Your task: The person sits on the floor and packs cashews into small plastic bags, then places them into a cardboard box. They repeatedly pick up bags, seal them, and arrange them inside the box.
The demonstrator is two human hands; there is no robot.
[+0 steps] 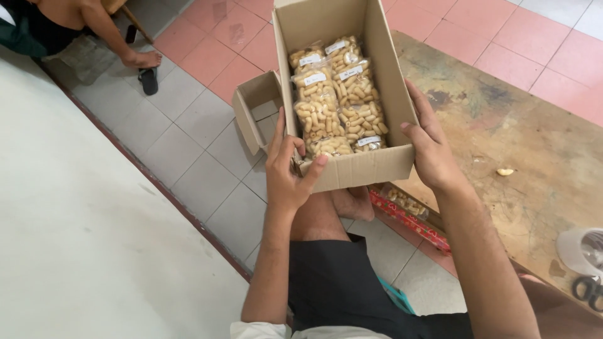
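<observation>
An open brown cardboard box [342, 88], long and narrow, is held in the air above the person's lap, its long axis running away from the body and its open top turned up toward the camera. It is filled with clear plastic packets of pale yellow tube-shaped snacks [336, 100], laid in two rows along the box's length.

The left hand [286, 172] is clamped on the near left corner, its fingers [317, 166] pressed against the near end wall and the thumb over the rim. The right hand [430, 147] is laid flat along the right side wall, its fingers spread apart and pressed on the cardboard.

Just right of the right fingers, the edge of a worn brown wooden worktop [521, 157] is seen, touching or nearly under the box's right side. Left of the left fingers, a smaller empty open cardboard box [257, 110] rests on the grey and pink tiled floor [188, 144], close to the held box. Open floor lies farther left. Well beyond, another person's foot [144, 59] rests on the tiles.
</observation>
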